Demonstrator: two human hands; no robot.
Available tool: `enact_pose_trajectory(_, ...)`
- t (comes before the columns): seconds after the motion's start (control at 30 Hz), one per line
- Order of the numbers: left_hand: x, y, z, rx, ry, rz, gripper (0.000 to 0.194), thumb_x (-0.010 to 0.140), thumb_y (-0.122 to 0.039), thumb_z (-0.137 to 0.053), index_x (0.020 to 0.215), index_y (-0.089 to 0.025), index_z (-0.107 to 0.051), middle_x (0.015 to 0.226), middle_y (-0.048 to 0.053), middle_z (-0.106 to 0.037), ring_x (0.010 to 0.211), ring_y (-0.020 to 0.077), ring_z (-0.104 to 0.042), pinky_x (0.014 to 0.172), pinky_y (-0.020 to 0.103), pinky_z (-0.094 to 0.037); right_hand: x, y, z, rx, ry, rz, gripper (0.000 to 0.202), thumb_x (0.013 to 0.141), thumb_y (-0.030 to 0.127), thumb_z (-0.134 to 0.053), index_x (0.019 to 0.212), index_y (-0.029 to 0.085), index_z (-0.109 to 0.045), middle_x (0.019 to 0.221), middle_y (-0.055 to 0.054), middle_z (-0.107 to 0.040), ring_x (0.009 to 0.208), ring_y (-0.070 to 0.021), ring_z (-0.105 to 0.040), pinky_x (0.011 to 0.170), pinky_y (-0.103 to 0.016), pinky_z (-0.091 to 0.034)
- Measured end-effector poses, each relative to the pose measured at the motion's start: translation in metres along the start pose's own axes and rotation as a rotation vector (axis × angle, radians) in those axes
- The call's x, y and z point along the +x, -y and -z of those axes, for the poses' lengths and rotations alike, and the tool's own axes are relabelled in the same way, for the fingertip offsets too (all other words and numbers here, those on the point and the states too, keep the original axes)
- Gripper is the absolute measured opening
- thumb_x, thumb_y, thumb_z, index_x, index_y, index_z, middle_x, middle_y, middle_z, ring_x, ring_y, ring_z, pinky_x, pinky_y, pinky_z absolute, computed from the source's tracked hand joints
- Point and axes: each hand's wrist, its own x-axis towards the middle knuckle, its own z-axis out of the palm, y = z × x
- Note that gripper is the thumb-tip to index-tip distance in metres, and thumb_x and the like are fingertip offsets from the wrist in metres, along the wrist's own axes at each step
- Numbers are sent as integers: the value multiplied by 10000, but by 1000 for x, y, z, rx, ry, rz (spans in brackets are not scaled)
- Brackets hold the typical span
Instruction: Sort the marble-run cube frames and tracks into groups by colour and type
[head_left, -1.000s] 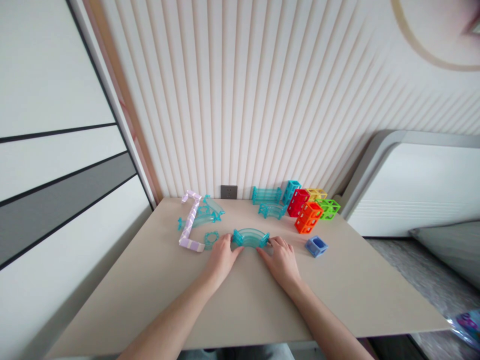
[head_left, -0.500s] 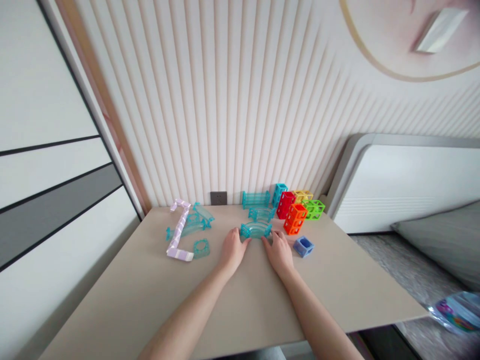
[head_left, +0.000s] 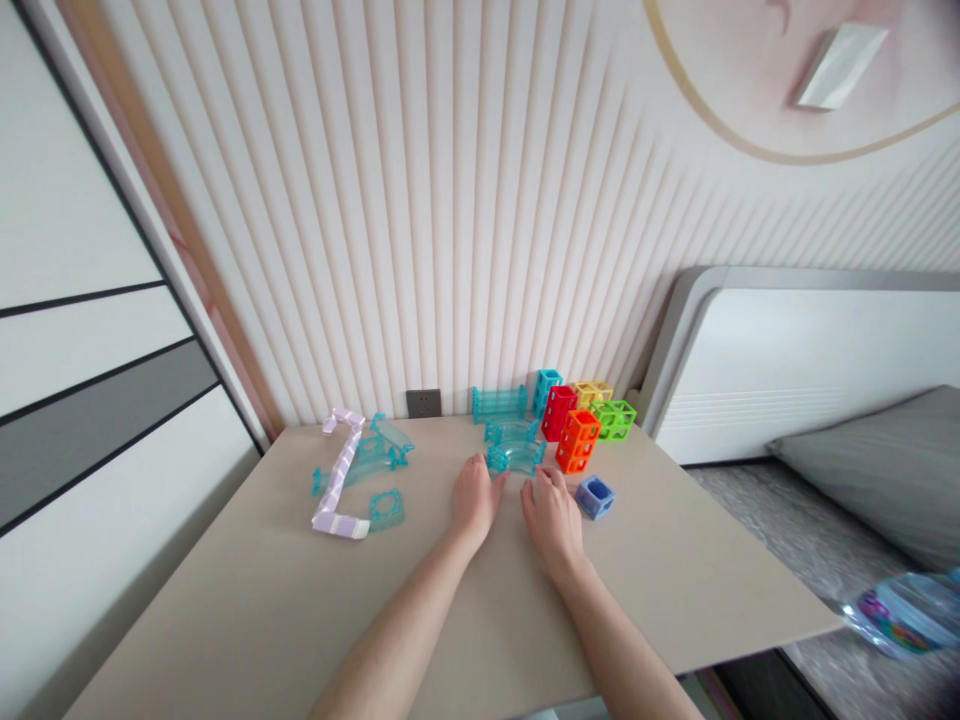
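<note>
Curved teal piece (head_left: pixel 517 458): lying on the tabletop (head_left: pixel 502 630) at mid-width, well in from the near edge, its two ends facing left and right. Left hand (head_left: pixel 474 498): at the piece's left end, thumb and fingers bent toward it; cannot tell whether gripping or only touching. Right hand (head_left: pixel 553 515): just in front of the right end, fingers curled; contact or grip cannot be told.

Behind the piece, close up, a second curved teal piece (head_left: pixel 511 432); beyond that, a straight teal rail (head_left: pixel 500 404) near the ribbed wall (head_left: pixel 337 200). Right margin tight: orange block (head_left: pixel 577 441) just beside, red block (head_left: pixel 559 413) behind it, periwinkle block (head_left: pixel 596 497) near the right hand. Left margin wider: bare surface reaches to a teal square (head_left: pixel 387 509) beside a purple-and-white zigzag strip (head_left: pixel 343 475). Bare surface also spans hands to near edge.
</note>
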Motion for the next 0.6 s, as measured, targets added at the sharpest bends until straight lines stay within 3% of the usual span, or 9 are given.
enact_pose_trajectory(0.6, -6, -2, 2, 29, 21, 14, 315, 908, -391, -658, 1108, -150, -620, 1078, 129, -721, 1051, 272, -686, 846, 318, -478, 0, 7, 4, 98, 12, 101, 265, 996, 222, -475, 1048, 228, -735, 1117, -39, -745, 909, -175, -719, 755, -249, -457)
